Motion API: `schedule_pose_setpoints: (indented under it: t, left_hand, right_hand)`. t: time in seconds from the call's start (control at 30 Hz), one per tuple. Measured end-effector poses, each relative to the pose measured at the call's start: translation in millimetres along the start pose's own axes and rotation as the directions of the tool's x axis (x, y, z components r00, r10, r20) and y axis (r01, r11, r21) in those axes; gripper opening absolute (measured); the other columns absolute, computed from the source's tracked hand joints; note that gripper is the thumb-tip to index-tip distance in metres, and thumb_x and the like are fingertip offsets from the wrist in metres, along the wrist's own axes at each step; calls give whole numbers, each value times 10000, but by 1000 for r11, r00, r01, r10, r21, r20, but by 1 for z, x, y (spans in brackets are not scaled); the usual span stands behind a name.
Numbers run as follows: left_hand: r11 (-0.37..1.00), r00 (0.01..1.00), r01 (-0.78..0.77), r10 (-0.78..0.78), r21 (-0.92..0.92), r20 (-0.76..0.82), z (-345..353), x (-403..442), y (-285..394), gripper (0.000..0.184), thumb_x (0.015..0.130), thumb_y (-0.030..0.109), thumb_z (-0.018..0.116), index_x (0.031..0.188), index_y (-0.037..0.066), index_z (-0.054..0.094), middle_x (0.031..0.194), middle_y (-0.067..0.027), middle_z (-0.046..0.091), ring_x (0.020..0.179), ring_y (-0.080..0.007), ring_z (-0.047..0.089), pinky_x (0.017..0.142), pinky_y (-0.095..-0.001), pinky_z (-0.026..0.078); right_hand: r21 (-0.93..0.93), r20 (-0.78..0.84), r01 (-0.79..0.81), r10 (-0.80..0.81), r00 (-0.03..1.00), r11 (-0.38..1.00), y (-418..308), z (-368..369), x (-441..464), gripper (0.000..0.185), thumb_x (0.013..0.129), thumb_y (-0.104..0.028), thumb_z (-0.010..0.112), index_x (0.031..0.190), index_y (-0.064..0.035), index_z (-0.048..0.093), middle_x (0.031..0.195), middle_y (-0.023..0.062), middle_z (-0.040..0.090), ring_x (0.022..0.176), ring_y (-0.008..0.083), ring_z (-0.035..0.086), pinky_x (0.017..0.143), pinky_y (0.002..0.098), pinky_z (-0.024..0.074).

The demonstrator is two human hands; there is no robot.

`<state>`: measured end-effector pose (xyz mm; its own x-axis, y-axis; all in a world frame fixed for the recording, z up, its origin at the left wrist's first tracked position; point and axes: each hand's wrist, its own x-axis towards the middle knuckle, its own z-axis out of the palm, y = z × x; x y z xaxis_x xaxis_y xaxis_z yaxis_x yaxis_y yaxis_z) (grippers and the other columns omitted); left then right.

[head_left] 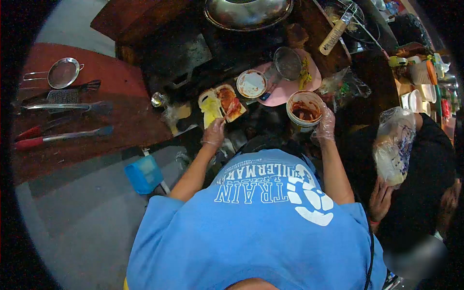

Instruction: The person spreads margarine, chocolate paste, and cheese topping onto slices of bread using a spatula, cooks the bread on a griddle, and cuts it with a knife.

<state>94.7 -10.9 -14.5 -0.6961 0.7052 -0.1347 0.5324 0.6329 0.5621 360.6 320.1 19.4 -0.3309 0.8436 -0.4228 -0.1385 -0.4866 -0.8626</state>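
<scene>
My left hand, in a clear plastic glove, is at the near edge of two bread slices lying side by side; its fingers are pressed together, and what they hold is too small to make out. The left slice has a yellow spread, the right slice a red sauce. My right hand, gloved too, grips the side of a white tub with red sauce inside. Between bread and tub lies a round white lid smeared with red.
A pink board with a strainer lies behind the tub. Strainers and tongs rest on the red-brown surface at left. A large metal pan stands at the back. A person in black holds a plastic bag at right.
</scene>
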Motion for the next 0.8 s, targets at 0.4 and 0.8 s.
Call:
schedule_pose_setpoints:
  t: [0.4,0.8]
  left_hand:
    - [922,967,-150,62,357,247,-86,60,36,185,932,176,527,1067,153,651,954,-200,681,856,-386,662,733,-502,528]
    - [290,640,-768,337,571,690,-82,205,99,112,802,153,592,837,121,695,883,-105,699,876,-297,682,738,-425,530]
  right_hand:
    - [-83,-39,62,-66,997,995,-2,10,-4,266,945,-306,632,879,-49,617,853,20,642,744,114,596,685,299,511]
    - [-14,-97,-47,46,994,999,7,-6,-12,244,954,-294,615,863,-69,584,833,16,602,780,107,589,730,292,509]
